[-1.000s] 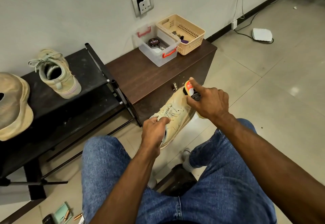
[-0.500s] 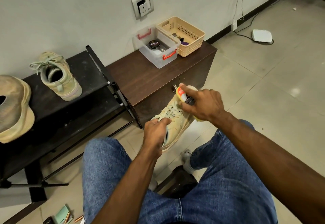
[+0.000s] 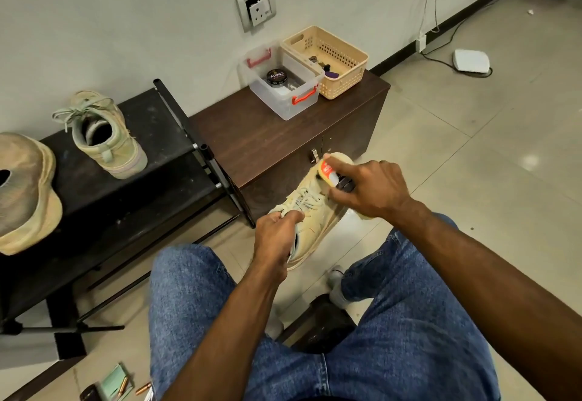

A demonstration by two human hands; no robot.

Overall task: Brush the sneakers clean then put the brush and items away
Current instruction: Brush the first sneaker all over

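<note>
A beige sneaker (image 3: pixel 310 211) is held in the air above my knees, toe pointing away. My left hand (image 3: pixel 274 234) grips it at the heel opening. My right hand (image 3: pixel 370 188) holds a shoe brush (image 3: pixel 329 172) with a yellow and red top, pressed on the sneaker's toe, index finger stretched along the brush. The second beige sneaker (image 3: pixel 105 136) stands on the black shoe rack (image 3: pixel 157 161) at the left. A clear storage box (image 3: pixel 285 86) with red handles holds a polish tin (image 3: pixel 276 77) on the brown cabinet (image 3: pixel 267 139).
A beige basket (image 3: pixel 333 60) with small items stands beside the clear box. A tan hat (image 3: pixel 25 193) lies on the rack's left end. A white device (image 3: pixel 470 60) with cables lies on the tiled floor. Small objects lie on the floor at bottom left.
My right hand has drawn the brush back along the toe towards the laces and then slightly forward again. My left hand keeps its hold on the heel.
</note>
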